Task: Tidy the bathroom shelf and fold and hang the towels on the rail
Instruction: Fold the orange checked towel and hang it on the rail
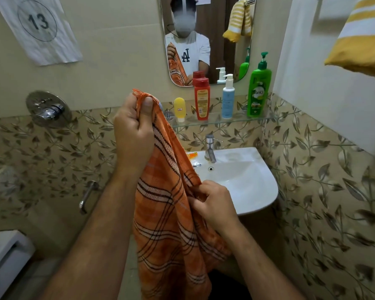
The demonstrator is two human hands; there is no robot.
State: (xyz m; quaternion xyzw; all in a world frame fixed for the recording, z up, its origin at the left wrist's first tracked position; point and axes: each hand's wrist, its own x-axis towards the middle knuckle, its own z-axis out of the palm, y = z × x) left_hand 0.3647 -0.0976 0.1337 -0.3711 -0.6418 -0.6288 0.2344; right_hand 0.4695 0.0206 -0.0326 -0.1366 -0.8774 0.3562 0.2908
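Note:
An orange checked towel (167, 224) hangs in front of me. My left hand (134, 131) is raised and pinches its top corner between thumb and fingers. Lower and to the right, my right hand (214, 204) grips the towel's right edge. A yellow and white striped towel (362, 40) hangs at the upper right. On the glass shelf (236, 122) stand a yellow tube (179, 109), a red bottle (201, 98), a white and blue pump bottle (228, 100) and a green pump bottle (259, 87).
A white washbasin (247, 182) with a chrome tap (210, 148) sits under the shelf, small wrappers on its left rim. A mirror (221, 29) hangs above. A chrome shower valve (48, 109) and a spout (87, 195) are on the left wall.

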